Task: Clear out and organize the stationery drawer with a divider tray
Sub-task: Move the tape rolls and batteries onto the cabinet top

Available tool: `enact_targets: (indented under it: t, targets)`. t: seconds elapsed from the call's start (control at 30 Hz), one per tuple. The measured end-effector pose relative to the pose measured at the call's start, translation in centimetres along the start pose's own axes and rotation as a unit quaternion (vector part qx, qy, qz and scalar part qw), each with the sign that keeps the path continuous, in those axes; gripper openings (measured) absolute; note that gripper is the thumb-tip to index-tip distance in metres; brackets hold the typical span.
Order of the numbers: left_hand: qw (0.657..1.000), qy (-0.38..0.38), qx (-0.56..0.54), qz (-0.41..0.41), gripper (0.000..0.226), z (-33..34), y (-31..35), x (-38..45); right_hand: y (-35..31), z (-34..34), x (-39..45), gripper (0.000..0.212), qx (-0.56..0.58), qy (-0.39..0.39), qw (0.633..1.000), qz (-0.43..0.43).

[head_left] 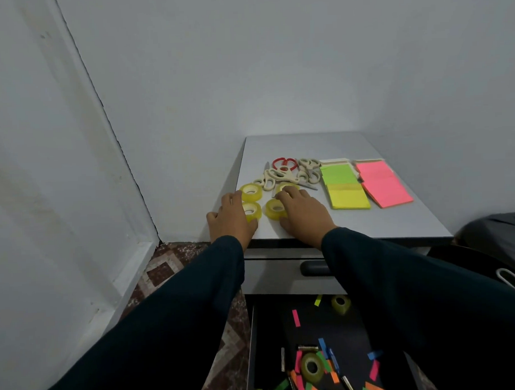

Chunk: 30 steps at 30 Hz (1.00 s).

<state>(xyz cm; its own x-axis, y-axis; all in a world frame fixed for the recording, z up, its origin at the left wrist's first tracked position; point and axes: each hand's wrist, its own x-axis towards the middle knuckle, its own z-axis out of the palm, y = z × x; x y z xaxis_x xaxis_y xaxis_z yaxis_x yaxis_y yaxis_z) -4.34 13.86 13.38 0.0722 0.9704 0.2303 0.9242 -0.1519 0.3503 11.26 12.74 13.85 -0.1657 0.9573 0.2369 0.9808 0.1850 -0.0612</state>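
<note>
Several yellow tape rolls (251,192) lie in a cluster on the grey cabinet top (391,219). My left hand (232,219) rests against the near left roll (252,211), its fingers curled around it. My right hand (302,212) covers the right rolls (275,208), fingers spread over them. Below, the open dark drawer (251,355) holds two more tape rolls (312,367) (341,303), coloured paper flags and small metal pieces. No divider tray is in sight.
Behind the rolls lie cream and red scissors (282,173). Green and yellow sticky notes (345,189) and pink sticky notes (384,184) lie to the right. A closed drawer with a dark handle (314,268) sits under the top. Walls stand left and behind.
</note>
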Motion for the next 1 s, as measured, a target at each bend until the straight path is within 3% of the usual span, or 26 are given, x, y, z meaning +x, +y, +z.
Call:
enact_targets:
  t: [0.43,0.73,0.9,1.0]
  targets:
    - [0.999,0.030,-0.039,0.018,0.065,1.1,0.1,-0.1,1.0,0.0,-0.7,0.047,0.003,0.010,1.000,0.012]
    - [0.995,0.081,-0.051,0.036,0.068,1.5,0.2,-4.9,2.2,-1.2,-6.5,0.046,0.019,0.020,1.000,-0.015]
    - [0.986,0.114,-0.064,0.099,0.055,2.3,0.1,-8.6,3.5,-1.4,-10.9,0.040,0.039,0.044,0.998,-0.026]
    - [0.987,0.077,-0.038,0.133,0.057,3.7,0.0,-10.8,4.6,-0.5,-13.7,0.035,0.035,0.060,0.997,-0.026]
